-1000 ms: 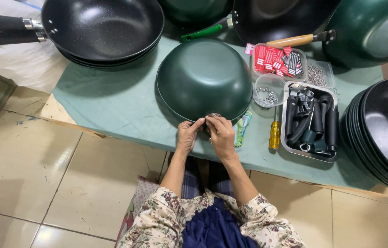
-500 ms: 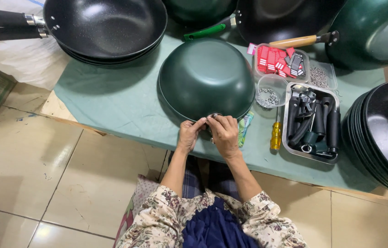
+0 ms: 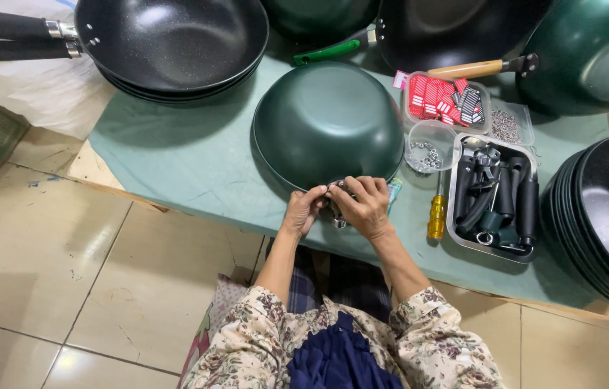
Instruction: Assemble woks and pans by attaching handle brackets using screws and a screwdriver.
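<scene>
Not much had moved since a second earlier: my hands had stayed bunched at the near rim of the upturned green wok (image 3: 328, 122), and only my head had drifted a touch, sliding the whole table rightward in my view. So I was still on the same fiddly fitting, I judged, not past it. The wok lay bottom-up on the green tablecloth (image 3: 189, 173), right at the table's near edge. My left hand (image 3: 303, 210) pinched narrowly at the rim, and my right hand (image 3: 364, 207) curled over a small metal bracket (image 3: 337, 216), fingers closed around it; how it seated on the rim I could not tell, my fingers hid it. Just right of my right hand lay a yellow-handled screwdriver (image 3: 437, 216), untouched. Beyond that sat a metal tray of black handles (image 3: 495, 198), a clear tub of small metal hardware (image 3: 428, 148), and stacked black pans (image 3: 171, 43) farther back.
</scene>
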